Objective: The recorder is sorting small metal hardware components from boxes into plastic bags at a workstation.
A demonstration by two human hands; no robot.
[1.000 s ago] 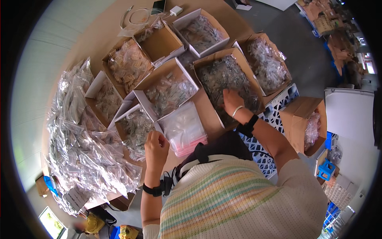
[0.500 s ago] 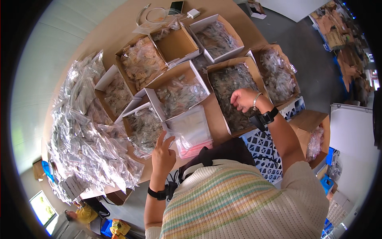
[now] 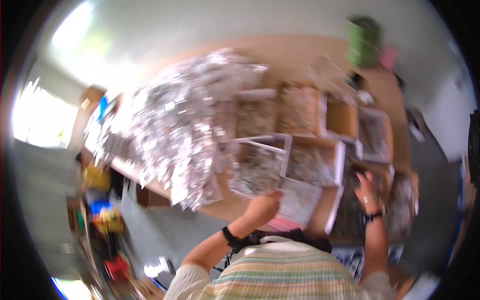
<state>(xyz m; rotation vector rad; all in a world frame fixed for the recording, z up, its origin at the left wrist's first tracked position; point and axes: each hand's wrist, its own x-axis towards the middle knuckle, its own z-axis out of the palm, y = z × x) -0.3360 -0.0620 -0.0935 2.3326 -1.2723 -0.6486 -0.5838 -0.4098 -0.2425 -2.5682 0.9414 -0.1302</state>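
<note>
Cardboard boxes (image 3: 341, 120), seemingly eight through blur; two hands (image 3: 264, 206), one bag stack (image 3: 301, 202).

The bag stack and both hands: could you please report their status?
Left hand beside bag stack, grip blurred. Right hand at dark-filled box, grip unclear. Box's left wall between hands.

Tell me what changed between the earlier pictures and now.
The view swung left, so the boxes sit further right and a green bin shows. The left hand, fingers spread earlier, looks more closed; blur hides any grip. The right hand stays over the dark-filled box.
</note>
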